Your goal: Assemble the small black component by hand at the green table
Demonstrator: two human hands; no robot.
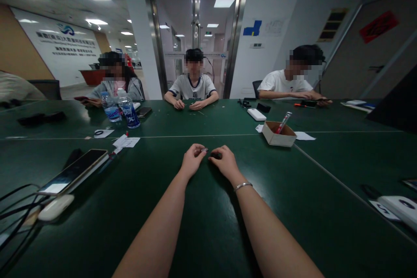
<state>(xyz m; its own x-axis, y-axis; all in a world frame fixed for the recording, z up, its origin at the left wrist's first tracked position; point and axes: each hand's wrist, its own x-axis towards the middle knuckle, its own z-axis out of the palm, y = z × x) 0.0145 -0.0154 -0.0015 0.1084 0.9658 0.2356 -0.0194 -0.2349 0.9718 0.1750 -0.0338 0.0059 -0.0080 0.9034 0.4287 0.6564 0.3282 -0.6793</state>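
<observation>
Both my arms reach forward over the dark green table (208,208). My left hand (193,158) is closed, with thumb and forefinger pinching a small shiny piece (204,150) whose kind I cannot make out. Just to its right, my right hand (226,161) has its fingers curled around a small dark object (216,155), mostly hidden by the hand. A narrow gap separates the two hands, which rest low at the tabletop. A silvery bracelet (243,186) circles my right wrist.
A small open box (279,140) with a tube stands ahead right, near a white power bank (256,114). At left lie a phone (78,171), cables and a white case (56,207); two bottles (129,110) stand behind. Several people sit across the table.
</observation>
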